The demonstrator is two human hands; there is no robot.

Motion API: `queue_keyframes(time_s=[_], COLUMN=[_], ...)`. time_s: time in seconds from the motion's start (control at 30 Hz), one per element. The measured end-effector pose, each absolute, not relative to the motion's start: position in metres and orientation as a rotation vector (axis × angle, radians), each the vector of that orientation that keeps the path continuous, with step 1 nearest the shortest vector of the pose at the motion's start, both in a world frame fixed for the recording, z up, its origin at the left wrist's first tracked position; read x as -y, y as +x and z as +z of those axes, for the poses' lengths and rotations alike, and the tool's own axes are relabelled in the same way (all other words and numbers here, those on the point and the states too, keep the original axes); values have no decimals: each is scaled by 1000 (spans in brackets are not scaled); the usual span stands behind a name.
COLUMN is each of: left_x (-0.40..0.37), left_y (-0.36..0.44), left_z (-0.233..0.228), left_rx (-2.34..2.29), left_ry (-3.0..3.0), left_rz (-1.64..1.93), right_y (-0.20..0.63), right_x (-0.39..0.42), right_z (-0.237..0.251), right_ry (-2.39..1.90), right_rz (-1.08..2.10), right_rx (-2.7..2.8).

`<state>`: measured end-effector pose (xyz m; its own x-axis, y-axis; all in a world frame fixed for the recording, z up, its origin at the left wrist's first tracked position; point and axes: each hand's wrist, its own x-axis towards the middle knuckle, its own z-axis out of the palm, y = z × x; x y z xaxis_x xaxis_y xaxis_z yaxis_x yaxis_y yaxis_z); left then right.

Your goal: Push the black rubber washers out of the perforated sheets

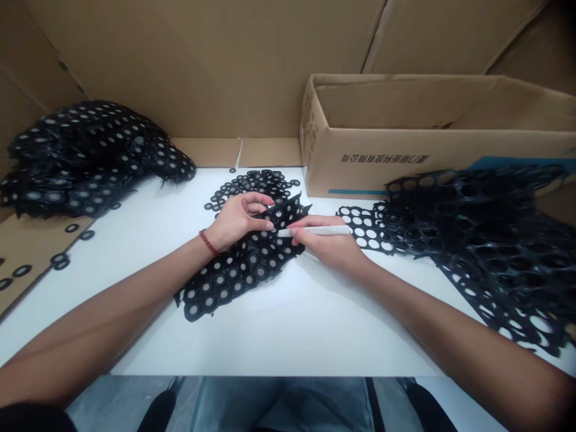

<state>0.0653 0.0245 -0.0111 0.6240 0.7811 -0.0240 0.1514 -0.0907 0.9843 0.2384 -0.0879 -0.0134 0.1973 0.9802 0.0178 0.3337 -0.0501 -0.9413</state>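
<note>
A black rubber sheet of rings [225, 279] lies aslant on the white table, its far end bent up under my hands. My left hand [245, 219] pinches the sheet's raised part between thumb and fingers; a red-brown bracelet circles that wrist. In my right hand [328, 243] is a white pen-like tool [321, 230], gripped like a pen, its tip against the sheet close to my left thumb. The exact spot it touches is too small to make out. Just beyond my left hand lies a heap of loose black rings [265, 180].
Back left, a big pile of ring sheets [90, 159] rests. A cardboard box [382, 162] stands back right, with punched-out black sheet scraps [486, 240] heaped before it, near my right forearm. Several stray rings [60, 260] lie at left. Cardboard walls [216, 66] enclose the white table [279, 336].
</note>
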Motion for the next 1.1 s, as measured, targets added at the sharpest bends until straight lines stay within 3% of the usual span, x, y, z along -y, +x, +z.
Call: queue_keyframes(time_s=[0.23, 0.73, 1.1], left_x=[-20, -16, -17], left_y=[67, 78, 74], left_z=[-4, -6, -5], left_rx=[-761, -958, -870], left_ry=[1816, 1996, 2043], left_rz=[543, 475, 408], right_y=[256, 261, 261], right_x=[78, 78, 81], right_z=[-9, -12, -6], right_ry=[-1417, -1432, -1467], right_rz=[937, 966, 822], right_rx=[1058, 1090, 1292])
